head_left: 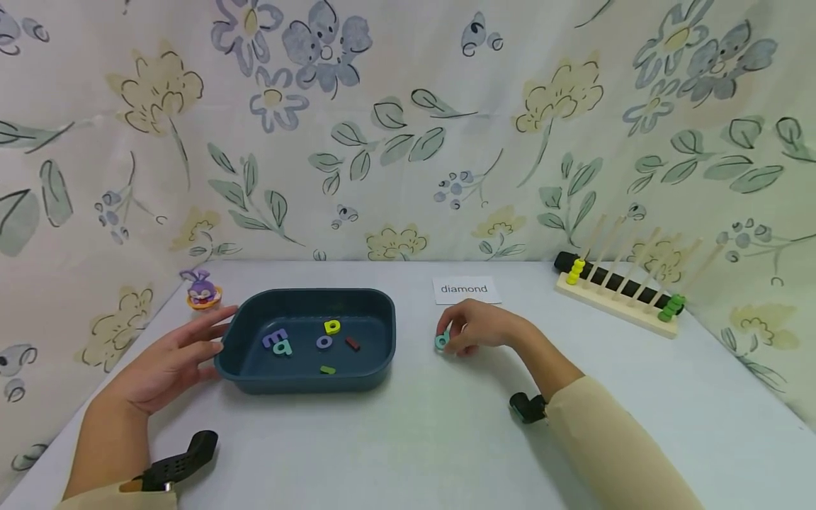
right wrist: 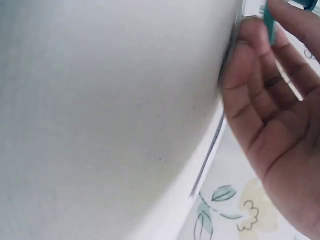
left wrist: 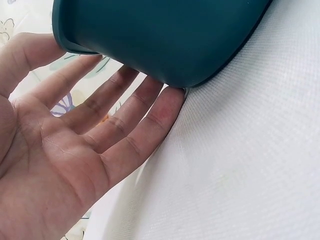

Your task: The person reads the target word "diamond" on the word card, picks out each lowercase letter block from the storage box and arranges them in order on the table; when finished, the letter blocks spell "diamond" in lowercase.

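A teal letter (head_left: 442, 341), round with a short stem, is pinched between the thumb and fingers of my right hand (head_left: 474, 327), low over the white table. In the right wrist view the teal letter (right wrist: 269, 25) shows only edge-on. My left hand (head_left: 162, 365) touches the left side of a dark teal tray (head_left: 306, 382), its fingers extended along the wall in the left wrist view. Inside the tray lie a purple m (head_left: 275, 338), a teal letter (head_left: 282, 348), a purple o (head_left: 324, 342), a yellow letter (head_left: 332, 326), a brown-red bar (head_left: 353, 343) and a green bar (head_left: 328, 370).
A white card (head_left: 467, 290) printed "diamond" lies just behind my right hand. At the back left stands a purple rabbit figure (head_left: 202, 290). A wooden peg rack (head_left: 615, 304) with yellow and green beads leans over a black bar at the back right. Flowered cloth closes off the back.
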Demonstrator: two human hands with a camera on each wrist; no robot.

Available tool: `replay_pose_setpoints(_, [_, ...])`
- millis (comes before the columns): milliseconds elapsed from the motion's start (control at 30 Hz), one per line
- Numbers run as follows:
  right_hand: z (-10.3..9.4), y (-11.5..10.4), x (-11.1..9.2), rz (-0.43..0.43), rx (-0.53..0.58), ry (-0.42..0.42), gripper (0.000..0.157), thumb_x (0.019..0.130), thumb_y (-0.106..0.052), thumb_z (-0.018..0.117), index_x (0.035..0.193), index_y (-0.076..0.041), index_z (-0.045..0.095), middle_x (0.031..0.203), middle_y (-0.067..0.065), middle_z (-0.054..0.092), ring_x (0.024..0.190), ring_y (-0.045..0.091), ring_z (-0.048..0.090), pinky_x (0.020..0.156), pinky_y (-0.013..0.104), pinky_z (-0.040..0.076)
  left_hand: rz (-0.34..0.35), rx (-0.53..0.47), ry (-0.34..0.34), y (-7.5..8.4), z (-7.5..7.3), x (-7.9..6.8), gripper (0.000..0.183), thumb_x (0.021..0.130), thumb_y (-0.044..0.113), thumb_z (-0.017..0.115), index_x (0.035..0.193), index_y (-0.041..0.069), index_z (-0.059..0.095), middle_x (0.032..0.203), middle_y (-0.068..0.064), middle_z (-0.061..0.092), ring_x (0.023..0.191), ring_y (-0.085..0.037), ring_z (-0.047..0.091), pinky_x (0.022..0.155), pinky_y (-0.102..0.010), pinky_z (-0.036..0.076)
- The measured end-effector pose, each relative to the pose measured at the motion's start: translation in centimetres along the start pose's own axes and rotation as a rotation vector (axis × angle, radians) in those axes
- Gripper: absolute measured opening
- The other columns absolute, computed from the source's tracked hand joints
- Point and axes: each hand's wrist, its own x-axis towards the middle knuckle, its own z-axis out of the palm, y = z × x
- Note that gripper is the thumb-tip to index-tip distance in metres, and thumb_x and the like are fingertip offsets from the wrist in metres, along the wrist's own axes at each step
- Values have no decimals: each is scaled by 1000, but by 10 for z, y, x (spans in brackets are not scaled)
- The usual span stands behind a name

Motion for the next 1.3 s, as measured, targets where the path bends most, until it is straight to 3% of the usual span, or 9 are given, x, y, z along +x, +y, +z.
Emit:
replay_pose_setpoints(267, [4,-1,4,51,-29,10,19,87,-12,77,105,-12,72,81,5,63,69,18,60,66,28,52,0,-2,-9,3,-1,1,61,109,17,51,165,25,29,163,3,29,122,5,58,92,-30,58])
replay_pose_setpoints(733, [8,-4,8,88,-45,34,18,88,-11,79,103,-15,71,87,7,63,70,19,62,67,29,53,-3,-24,-5,0,-1,-2,60,108,16,51,164,25,30,149,14,39,120,4,59,92,-30,58])
replay_pose_setpoints(1100, [9,-8,6,95,-62,27,18,88,-13,80,102,-14,69,88,7,62,71,19,61,66,29,53,-23,-8,3,3,0,0,62,108,19,52,165,26,28,159,4,31,121,5,58,92,-29,58])
replay_pose_setpoints(1300, [9,-7,7,92,-71,28,20,88,-15,81,104,-15,68,88,7,64,71,19,61,67,29,53,-20,-17,6,1,1,0,61,108,18,53,164,25,29,153,9,36,121,3,59,92,-31,58])
